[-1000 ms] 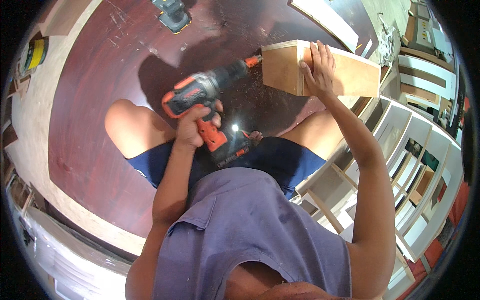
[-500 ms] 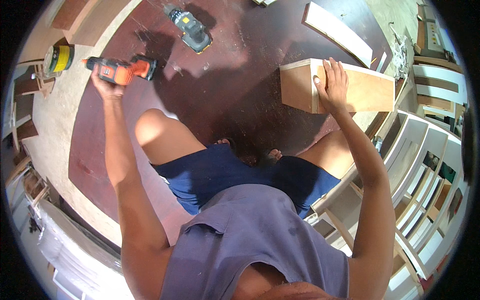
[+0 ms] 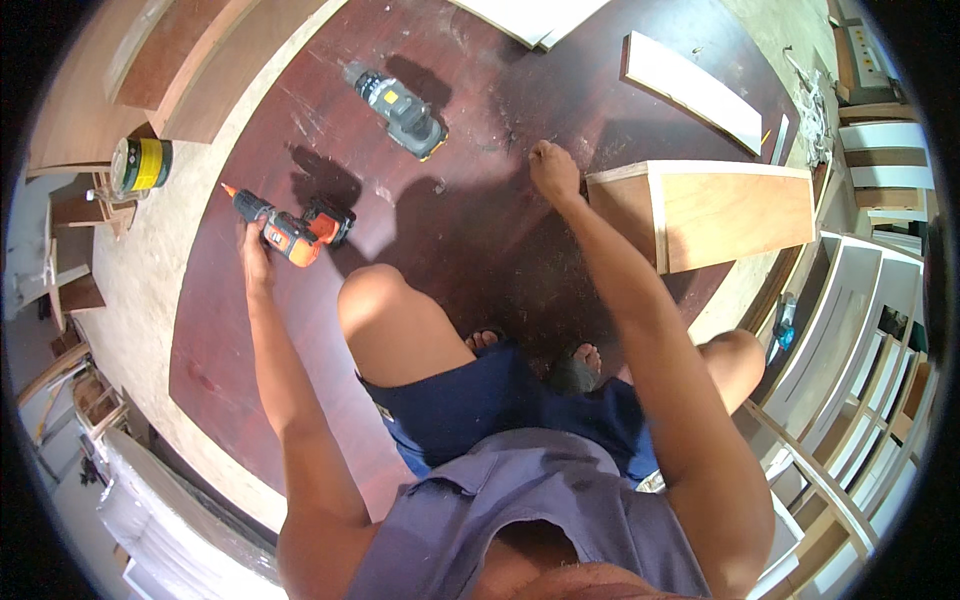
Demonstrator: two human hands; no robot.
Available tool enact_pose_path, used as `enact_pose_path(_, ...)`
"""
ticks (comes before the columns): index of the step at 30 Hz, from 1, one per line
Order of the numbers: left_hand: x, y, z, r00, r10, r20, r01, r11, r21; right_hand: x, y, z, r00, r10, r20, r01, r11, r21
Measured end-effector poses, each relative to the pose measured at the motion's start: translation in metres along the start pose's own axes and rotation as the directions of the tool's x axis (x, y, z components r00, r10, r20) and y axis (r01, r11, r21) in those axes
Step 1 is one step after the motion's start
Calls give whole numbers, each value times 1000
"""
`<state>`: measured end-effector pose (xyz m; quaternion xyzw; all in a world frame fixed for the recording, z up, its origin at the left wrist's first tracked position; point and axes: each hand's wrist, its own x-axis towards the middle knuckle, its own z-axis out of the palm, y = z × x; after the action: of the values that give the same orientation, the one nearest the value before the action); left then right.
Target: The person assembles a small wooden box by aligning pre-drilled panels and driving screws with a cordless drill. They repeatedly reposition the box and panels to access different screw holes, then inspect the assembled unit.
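Observation:
My left hand [image 3: 257,258] grips an orange and black cordless drill [image 3: 288,238] by its body, over the left of the dark red board [image 3: 230,340]. Its fingers are partly hidden behind the drill. An orange-tipped bit points to the far left. My right hand [image 3: 555,172] is closed with the fingers curled, over the middle of the board. Whatever it may hold is too small or hidden to see. Just right of it stands a plywood box [image 3: 735,215] with pale edges. A grey and black cordless drill [image 3: 400,110] lies farther back, between my hands.
A white-faced plank [image 3: 695,90] lies behind the box, and a white panel [image 3: 530,15] is at the far edge. To the left stand a black and yellow spool [image 3: 142,166] and wooden panels [image 3: 180,60]. White slatted frames [image 3: 840,330] stand at the right.
My right hand has left the box and moved left, its fingers now closed. The orange drill has turned in my left hand and shifted nearer. The view has shifted, bringing more of the white panel in.

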<state>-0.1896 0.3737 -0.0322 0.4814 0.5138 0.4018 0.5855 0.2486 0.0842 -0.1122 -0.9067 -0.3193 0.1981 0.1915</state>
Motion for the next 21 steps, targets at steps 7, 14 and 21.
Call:
enact_pose_path(7, -17, 94, 185, 778, 175, 603, -582, 562, 588, 33, 1, 60, 986, 130, -107, -126, 991, 46)
enact_pose_path(14, -5, -69, 303, 909, 288, 302, -395, 829, 396, -44, 50, 54, 985, 169, 38, -173, 946, 273)
enact_pose_path(21, 5, -83, 322, 824, 562, -74, -489, 770, 410, -180, 30, -22, 936, 156, 315, -327, 717, 616)
